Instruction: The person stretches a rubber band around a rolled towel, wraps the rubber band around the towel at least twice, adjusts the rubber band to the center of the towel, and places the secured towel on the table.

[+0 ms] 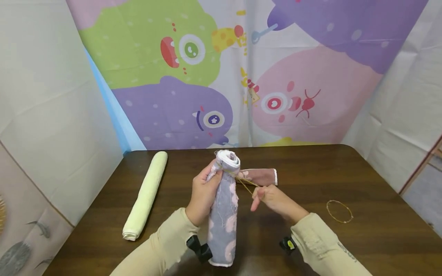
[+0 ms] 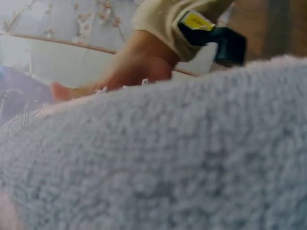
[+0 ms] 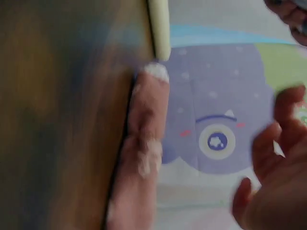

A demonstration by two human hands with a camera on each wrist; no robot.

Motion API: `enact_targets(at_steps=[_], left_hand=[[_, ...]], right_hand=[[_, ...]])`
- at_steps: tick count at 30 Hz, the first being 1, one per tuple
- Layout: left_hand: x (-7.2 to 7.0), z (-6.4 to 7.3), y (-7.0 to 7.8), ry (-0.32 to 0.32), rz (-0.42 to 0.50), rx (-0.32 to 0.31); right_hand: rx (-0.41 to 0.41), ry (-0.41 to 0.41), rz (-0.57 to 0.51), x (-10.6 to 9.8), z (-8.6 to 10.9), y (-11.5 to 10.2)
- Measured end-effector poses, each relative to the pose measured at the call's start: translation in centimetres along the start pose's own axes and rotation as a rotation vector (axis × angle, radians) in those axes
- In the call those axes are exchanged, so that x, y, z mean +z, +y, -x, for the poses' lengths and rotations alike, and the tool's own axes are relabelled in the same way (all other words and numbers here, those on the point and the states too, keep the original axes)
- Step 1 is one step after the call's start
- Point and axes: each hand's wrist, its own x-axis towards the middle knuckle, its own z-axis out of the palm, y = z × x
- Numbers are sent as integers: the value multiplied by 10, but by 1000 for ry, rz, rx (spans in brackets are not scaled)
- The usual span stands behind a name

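My left hand [image 1: 203, 191] grips a rolled grey towel [image 1: 222, 222] with pink patches, near its upper end. The coiled white edge faces up, and loose threads hang on the cloth. A thin yellow rubber band [image 1: 246, 184] stretches from the towel's upper part to my right hand [image 1: 272, 197], whose curled fingers hold it. In the left wrist view the grey towel [image 2: 168, 153] fills most of the picture, hiding my left fingers. The right wrist view catches my right hand [image 3: 278, 191] with bent fingers; the band cannot be made out there.
Behind the grey towel lies a mauve rolled towel [image 1: 262, 177] with a white end. A pale yellow rolled towel [image 1: 145, 195] rests along the left side of the dark wooden table [image 1: 300, 161]. Another yellow rubber band [image 1: 340, 211] lies at the right.
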Motion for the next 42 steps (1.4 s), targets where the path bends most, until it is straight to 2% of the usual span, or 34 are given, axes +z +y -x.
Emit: enact_targets(at_steps=[1, 3, 7, 8, 9, 10, 11, 12, 14, 15, 17, 19, 21, 24, 28, 31, 33, 36, 38, 40, 42], left_hand=[[0, 0, 0, -2, -20, 6], [0, 1, -1, -8, -32, 6], [-1, 1, -1, -11, -7, 7], [-1, 0, 0, -14, 3, 10], [-1, 0, 0, -19, 8, 18], [0, 0, 1, -22, 10, 32], [0, -1, 2, -22, 12, 45], [0, 0, 3, -19, 11, 59], [0, 0, 4, -13, 4, 85], [-1, 1, 4, -13, 1, 95], [-1, 2, 4, -8, -17, 111], [-2, 4, 3, -5, -45, 123], [-2, 4, 1, -4, -74, 138], [-2, 4, -2, -10, -116, 144], [-3, 5, -7, -56, -181, 153], [-4, 6, -10, -110, -253, 195], [-5, 6, -13, -155, -304, 244], [-7, 6, -15, -235, -394, 377], [-9, 5, -16, -280, -452, 476], [-10, 3, -15, -323, -506, 559], [-11, 2, -14, -368, -543, 607]], right_hand=[[25, -21, -76, -1, 0, 1], [-17, -81, -282, -1, -1, 1], [-256, -190, -897, 5, -4, -7], [-303, -196, -1013, 6, -4, -11], [-326, -169, -1068, 8, -5, -14], [-317, -108, -1086, 10, -5, -18], [-277, -15, -1060, 11, -6, -23], [-197, 101, -993, 13, -7, -27], [32, 310, -812, 16, -11, -35], [148, 377, -715, 17, -13, -37], [317, 449, -581, 19, -18, -40], [393, 424, -473, 20, -20, -40], [385, 347, -387, 21, -22, -38], [339, 271, -337, 22, -24, -35], [289, 247, -328, 23, -27, -34], [255, 235, -335, 23, -27, -31], [215, 231, -337, 22, -27, -28], [108, 225, -306, 20, -26, -24], [66, 256, -256, 18, -26, -23], [73, 304, -199, 16, -24, -24], [114, 358, -145, 14, -23, -26]])
